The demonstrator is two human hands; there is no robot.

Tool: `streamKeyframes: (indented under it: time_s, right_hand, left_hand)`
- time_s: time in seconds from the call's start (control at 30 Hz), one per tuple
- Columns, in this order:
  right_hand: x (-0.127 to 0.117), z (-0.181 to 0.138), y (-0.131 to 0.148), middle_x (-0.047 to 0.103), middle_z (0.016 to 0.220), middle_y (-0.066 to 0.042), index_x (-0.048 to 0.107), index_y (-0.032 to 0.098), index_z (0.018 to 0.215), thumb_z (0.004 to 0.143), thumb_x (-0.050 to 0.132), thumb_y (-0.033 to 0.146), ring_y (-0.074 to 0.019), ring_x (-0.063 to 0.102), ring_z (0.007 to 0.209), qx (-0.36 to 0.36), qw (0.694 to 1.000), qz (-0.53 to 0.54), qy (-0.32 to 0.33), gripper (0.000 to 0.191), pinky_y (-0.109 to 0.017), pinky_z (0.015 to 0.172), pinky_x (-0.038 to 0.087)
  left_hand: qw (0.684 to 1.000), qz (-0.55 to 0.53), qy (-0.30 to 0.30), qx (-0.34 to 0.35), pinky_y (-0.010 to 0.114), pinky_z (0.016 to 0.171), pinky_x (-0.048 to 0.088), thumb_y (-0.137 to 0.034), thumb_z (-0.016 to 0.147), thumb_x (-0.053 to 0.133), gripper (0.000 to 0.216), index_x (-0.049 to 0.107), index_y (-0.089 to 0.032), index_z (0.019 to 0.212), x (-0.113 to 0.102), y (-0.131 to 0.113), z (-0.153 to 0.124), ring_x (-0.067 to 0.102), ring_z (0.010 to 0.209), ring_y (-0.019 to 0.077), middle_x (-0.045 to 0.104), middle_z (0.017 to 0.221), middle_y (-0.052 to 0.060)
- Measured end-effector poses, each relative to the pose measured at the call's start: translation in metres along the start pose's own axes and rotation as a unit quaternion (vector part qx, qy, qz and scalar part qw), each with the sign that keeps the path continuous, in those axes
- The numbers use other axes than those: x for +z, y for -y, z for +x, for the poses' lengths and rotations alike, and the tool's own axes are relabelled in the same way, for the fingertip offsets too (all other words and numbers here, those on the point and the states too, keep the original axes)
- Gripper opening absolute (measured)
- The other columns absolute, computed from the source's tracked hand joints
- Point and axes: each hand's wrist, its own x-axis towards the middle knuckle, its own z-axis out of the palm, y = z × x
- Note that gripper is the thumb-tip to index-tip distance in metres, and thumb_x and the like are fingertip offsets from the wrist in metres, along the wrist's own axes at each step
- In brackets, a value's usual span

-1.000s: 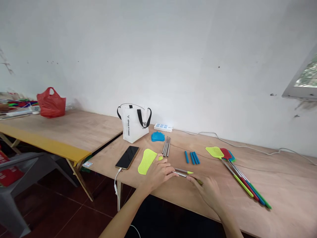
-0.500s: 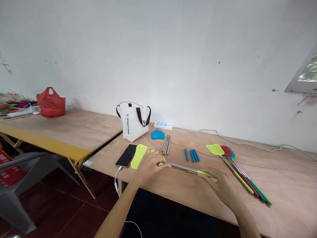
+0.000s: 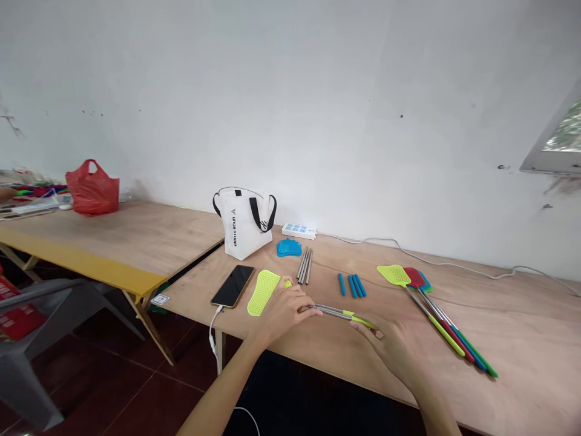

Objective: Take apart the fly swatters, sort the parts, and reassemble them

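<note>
My left hand (image 3: 285, 309) is closed round the metal rod (image 3: 333, 311) of a yellow-green fly swatter. Close to that hand lies a perforated yellow-green swatter head (image 3: 263, 293); whether it joins the rod is hidden by my fingers. More yellow-green plastic shows behind the knuckles. My right hand (image 3: 393, 345) grips the yellow-green handle (image 3: 364, 323) at the rod's right end, thumb along it. Beyond my hands lie several loose metal tubes (image 3: 308, 266) and several blue handle sleeves (image 3: 357, 286).
Finished-looking swatters (image 3: 438, 312) in several colours lie at the right. A phone (image 3: 233, 286) with a white cable rests at the left. Behind stand a white bag (image 3: 245, 227), blue swatter heads (image 3: 289, 247) and a power strip (image 3: 298, 231). A red bag (image 3: 93, 191) sits on the other table.
Both hands have come closer together, shortening the stretch of rod between them. The yellow-green swatter head has shifted slightly right, away from the phone.
</note>
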Motion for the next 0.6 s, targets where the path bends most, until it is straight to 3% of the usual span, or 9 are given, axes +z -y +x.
streamKeyframes:
  time_s: [0.17,0.37,0.6]
  right_hand:
    - [0.006,0.0,0.007,0.076,0.086,-0.006,0.074,0.024,0.096,0.107,0.032,0.047,-0.0203,0.069,0.08,-0.087,0.99,-0.087,-0.064,0.048,-0.034,0.08,0.044]
    - [0.025,0.001,0.028,0.075,0.085,-0.004,0.072,0.025,0.098,0.109,0.029,0.04,-0.0183,0.068,0.073,-0.118,0.984,-0.112,-0.07,0.046,-0.031,0.073,0.04]
    - [0.03,0.0,0.023,0.075,0.079,-0.002,0.073,0.026,0.09,0.107,0.034,0.047,-0.0186,0.068,0.067,-0.086,0.985,-0.115,-0.096,0.048,-0.031,0.068,0.041]
  left_hand:
    - [1.0,0.007,-0.004,-0.007,0.037,0.091,0.033,-0.05,0.103,0.051,0.048,0.067,-0.019,0.07,0.004,-0.002,0.0,0.057,0.069,0.0143,0.069,0.067,-0.002]
    - [1.0,-0.013,-0.013,0.009,0.036,0.094,0.033,-0.059,0.097,0.053,0.049,0.068,-0.02,0.072,0.021,-0.006,-0.003,0.057,0.069,0.0141,0.067,0.064,-0.004]
    - [1.0,-0.013,-0.023,0.016,0.036,0.094,0.034,-0.058,0.098,0.054,0.049,0.068,-0.019,0.071,0.021,-0.003,-0.004,0.056,0.067,0.0132,0.068,0.064,-0.004]
